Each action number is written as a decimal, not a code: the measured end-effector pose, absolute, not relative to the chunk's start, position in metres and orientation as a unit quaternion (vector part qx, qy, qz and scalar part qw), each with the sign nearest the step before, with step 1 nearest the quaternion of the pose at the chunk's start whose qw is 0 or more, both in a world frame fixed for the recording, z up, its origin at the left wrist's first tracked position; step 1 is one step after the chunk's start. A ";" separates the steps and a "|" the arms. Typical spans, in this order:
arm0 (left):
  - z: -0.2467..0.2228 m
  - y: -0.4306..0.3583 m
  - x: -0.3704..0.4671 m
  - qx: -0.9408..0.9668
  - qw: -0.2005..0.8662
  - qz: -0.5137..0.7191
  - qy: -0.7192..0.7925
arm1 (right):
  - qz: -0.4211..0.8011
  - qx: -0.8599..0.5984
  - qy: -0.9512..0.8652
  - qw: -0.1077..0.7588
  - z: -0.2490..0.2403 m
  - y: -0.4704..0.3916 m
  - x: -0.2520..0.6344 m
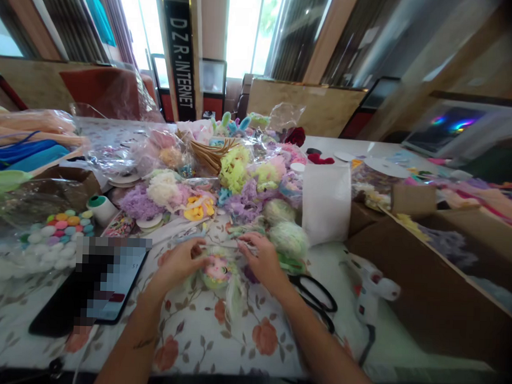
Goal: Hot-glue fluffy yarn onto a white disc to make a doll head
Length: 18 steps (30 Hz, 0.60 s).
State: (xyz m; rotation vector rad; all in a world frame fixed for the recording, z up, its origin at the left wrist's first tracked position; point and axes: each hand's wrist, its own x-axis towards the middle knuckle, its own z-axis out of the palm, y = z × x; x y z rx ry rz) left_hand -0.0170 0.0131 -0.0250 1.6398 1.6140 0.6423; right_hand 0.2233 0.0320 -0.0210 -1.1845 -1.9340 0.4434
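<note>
A small doll's head (pixel 218 267) with a painted face and pale green yarn-like hair lies on the flowered tablecloth between my hands. On its left, my left hand (pixel 181 263) has thumb and fingers drawn together, the thumb at the head's edge. My right hand (pixel 260 260) is pinched just above the head on the right. A thin pale strand (pixel 222 248) seems to run between both sets of fingertips, though blur hides its kind. Loose pale green strands (pixel 234 296) trail down from the head. Black-handled scissors (pixel 317 298) lie beside my right wrist.
A white glue gun (pixel 368 285) and an open cardboard box (pixel 408 276) stand right. Left are a phone or tablet (pixel 124 288), bagged pompoms (pixel 57 238) and a thread cone (pixel 103 210). Yarn (pixel 235 171) and a wide white roll (pixel 326 203) lie beyond my hands.
</note>
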 end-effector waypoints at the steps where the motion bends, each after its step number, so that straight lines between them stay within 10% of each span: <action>1: -0.025 0.014 -0.017 0.634 0.355 0.262 0.635 | 0.174 -0.457 -0.777 0.396 -0.009 0.037 0.222; 9: -0.022 0.012 -0.002 0.632 0.273 0.374 0.622 | -0.001 -0.430 -0.873 0.229 0.084 0.157 0.187; 18: -0.019 0.011 0.005 0.647 0.244 0.378 0.615 | -0.148 -0.440 -0.886 0.013 0.076 0.231 0.167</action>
